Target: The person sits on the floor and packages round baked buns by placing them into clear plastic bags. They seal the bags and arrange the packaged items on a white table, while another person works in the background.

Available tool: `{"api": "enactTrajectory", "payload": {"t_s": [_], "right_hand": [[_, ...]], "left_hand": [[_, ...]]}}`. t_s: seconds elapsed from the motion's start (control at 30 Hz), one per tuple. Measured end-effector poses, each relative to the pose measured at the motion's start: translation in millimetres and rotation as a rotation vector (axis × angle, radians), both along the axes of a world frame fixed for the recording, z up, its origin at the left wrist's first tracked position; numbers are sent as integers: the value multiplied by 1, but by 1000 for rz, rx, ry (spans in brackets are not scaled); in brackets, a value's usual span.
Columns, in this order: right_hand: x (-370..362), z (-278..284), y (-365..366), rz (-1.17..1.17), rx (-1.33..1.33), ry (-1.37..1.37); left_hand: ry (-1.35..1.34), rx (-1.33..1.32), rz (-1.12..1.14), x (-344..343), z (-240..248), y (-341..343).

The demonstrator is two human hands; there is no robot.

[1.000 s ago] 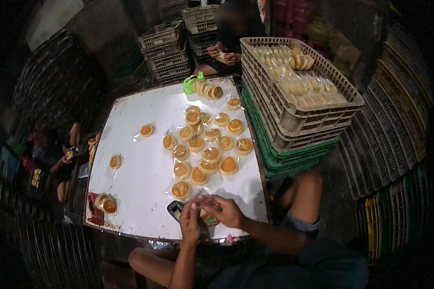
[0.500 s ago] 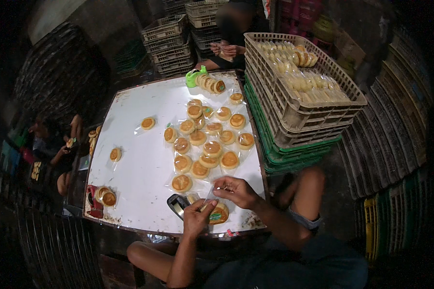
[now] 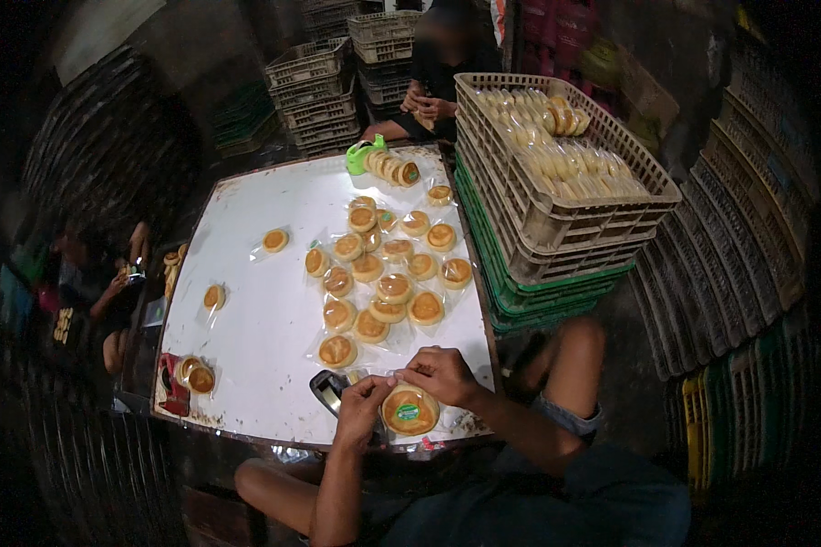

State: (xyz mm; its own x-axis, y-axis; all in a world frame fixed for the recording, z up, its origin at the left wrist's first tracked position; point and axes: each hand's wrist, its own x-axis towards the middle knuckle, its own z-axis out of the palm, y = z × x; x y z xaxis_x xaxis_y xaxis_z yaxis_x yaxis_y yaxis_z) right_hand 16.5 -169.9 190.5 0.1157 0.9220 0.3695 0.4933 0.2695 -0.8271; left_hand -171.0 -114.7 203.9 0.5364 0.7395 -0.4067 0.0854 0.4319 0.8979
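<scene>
A round golden-brown bun (image 3: 415,425) with a green oval label lies in a clear plastic bag at the table's near edge. The bag's upper edge is pinched on the left by my left hand (image 3: 363,408), and my right hand (image 3: 441,376) pinches it at the top right. Fingers of both hands are closed, the fingertips close together. Beside my left hand stands a black tape dispenser (image 3: 325,387), partly hidden. Several bagged buns (image 3: 337,350) spread away from my hands across the white table (image 3: 264,319).
Stacked crates (image 3: 556,214) full of bagged buns stand at the table's right edge. A green tape dispenser (image 3: 357,162) sits beside a row of buns (image 3: 392,168) at the far edge. A red dispenser (image 3: 171,385) is at the near left corner. Co-workers (image 3: 433,87) sit beyond and left.
My right hand has come down and closer to my left hand at the bag's edge. The bun's label now shows more fully. The whole view has shifted slightly.
</scene>
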Motion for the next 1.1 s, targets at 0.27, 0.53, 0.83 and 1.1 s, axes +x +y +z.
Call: {"api": "enactTrajectory", "payload": {"t_s": [0.27,0.53,0.83,1.1], "right_hand": [[-52,-59,-14,147,-368,665],[-93,-49,7,-17,-258,965],[-96,-143,-12,-36,-666,479],[-128,-145,13,260,-675,292]], "left_hand": [[161,818,393,8,-29,-12],[-379,-206,335,-12,-6,-5],[-429,-176,437,-46,-11,17],[-417,-105,417,-60,1,14]]}}
